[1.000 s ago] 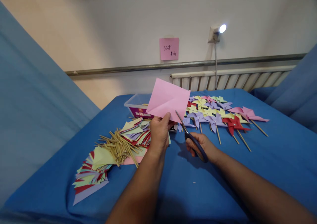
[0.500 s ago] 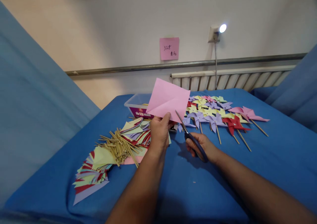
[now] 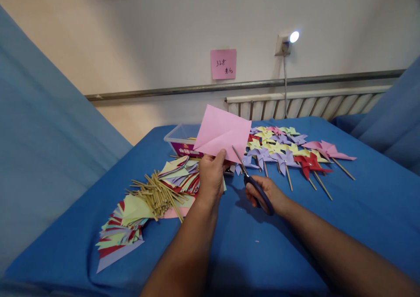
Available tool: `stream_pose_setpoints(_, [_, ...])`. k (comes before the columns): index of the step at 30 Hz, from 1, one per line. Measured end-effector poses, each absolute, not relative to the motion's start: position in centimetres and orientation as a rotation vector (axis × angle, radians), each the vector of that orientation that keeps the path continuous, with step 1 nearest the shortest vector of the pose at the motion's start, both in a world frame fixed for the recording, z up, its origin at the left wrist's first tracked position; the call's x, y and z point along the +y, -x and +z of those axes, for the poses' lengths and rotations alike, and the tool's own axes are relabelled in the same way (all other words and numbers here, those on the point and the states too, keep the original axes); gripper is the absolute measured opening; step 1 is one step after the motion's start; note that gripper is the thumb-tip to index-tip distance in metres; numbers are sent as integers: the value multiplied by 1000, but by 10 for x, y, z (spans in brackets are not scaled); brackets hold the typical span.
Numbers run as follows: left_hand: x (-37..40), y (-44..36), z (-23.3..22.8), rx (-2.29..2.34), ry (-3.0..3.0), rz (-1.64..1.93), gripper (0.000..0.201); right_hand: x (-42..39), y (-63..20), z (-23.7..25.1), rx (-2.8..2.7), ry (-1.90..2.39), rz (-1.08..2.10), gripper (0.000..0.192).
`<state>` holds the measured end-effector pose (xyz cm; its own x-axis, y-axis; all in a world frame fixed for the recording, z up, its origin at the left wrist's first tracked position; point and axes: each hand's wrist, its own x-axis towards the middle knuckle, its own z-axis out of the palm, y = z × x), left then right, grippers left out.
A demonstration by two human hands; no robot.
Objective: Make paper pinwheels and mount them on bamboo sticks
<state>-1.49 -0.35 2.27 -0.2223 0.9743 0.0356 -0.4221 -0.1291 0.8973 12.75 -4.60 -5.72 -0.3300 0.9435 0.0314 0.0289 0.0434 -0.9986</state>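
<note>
A square sheet of pink paper (image 3: 223, 130) is held up over the table, creased from corner to corner. My left hand (image 3: 211, 172) pinches its lower edge, thumb in front and fingers behind. My right hand (image 3: 265, 194) grips dark-handled scissors (image 3: 259, 194), whose blades lie at the paper's lower right corner and look almost closed. Behind the hands, a clear plastic box (image 3: 170, 135) with a purple label is partly covered by the paper. Finished paper pinwheels (image 3: 285, 159) on sticks lie in rows to the right.
Left of my hands lie a heap of thin wooden sticks (image 3: 159, 196), a fanned stack of coloured paper (image 3: 120, 238) and more paper sheets (image 3: 180, 172). All rest on a blue-covered table (image 3: 249, 262). Blue curtains (image 3: 49, 126) hang at both sides; a radiator (image 3: 308, 102) stands behind.
</note>
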Motion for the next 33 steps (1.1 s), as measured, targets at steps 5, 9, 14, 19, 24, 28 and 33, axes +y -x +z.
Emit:
stream_pose_setpoints(5, [-3, 15, 22, 957, -822, 1601, 32, -47, -128, -55, -1497, 1034, 1411, 42])
stream_pose_setpoints(9, [-4, 16, 22, 950, -826, 1601, 33, -48, -129, -52, -1515, 1028, 1415, 40])
stream_pose_setpoints(14, [-4, 16, 23, 948, -827, 1596, 35, -48, -128, -54, -1489, 1026, 1425, 39])
stream_pose_setpoints(19, [-4, 15, 23, 947, -821, 1589, 34, -47, -127, -56, -1487, 1022, 1422, 39])
stream_pose_setpoints(24, [-5, 13, 23, 941, -823, 1560, 32, -47, -129, -55, -1485, 1011, 1399, 40])
stream_pose_setpoints(28, [-6, 12, 23, 942, -826, 1558, 35, -47, -130, -54, -1492, 1034, 1400, 40])
stream_pose_setpoints(33, [-4, 13, 21, 932, -832, 1560, 36, -46, -130, -53, -1520, 1025, 1383, 41])
